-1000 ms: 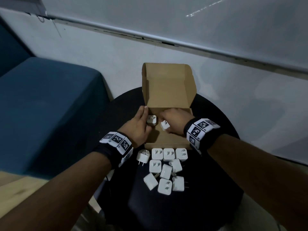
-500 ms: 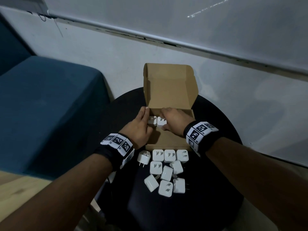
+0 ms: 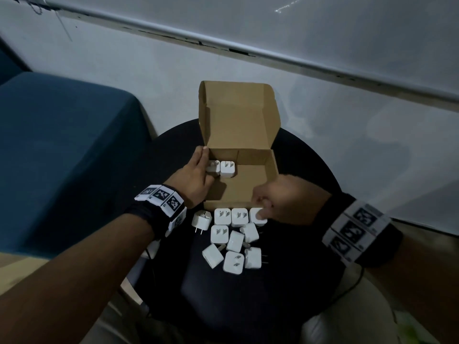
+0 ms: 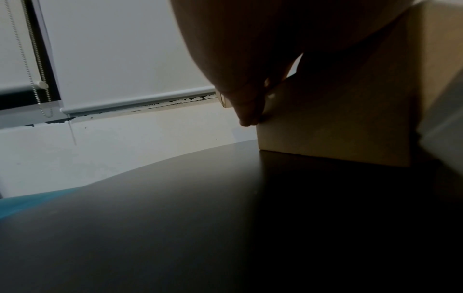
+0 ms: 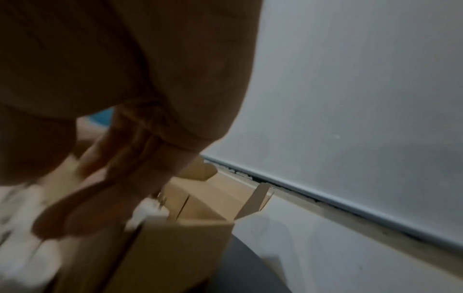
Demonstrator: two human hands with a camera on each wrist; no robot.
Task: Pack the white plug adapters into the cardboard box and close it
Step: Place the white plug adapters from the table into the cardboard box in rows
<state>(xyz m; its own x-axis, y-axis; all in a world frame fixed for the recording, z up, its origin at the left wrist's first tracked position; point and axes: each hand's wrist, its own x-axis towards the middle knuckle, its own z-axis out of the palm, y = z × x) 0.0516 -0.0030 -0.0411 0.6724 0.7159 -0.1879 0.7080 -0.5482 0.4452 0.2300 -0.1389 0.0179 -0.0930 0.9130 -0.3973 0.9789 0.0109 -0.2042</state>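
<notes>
The cardboard box [image 3: 248,184] stood open on the round black worktop [image 3: 248,306], its lid upright at the far side. Nearest to the person, in front of the box, a loose group of white plug adapters [image 3: 234,242] lay on the worktop, with one round adapter [image 3: 201,220] at its left end. Just at the front wall of the box, the right hand [image 3: 280,202] reached down with bent fingers onto the rightmost adapter of the front row [image 3: 258,216]; whether it already gripped it could not be told. The left hand [image 3: 192,180] lay along the left wall of the box, fingers straight, its fingertips at the far left corner. Inside the box, at the far left, two adapters [image 3: 227,168] stood side by side.
</notes>
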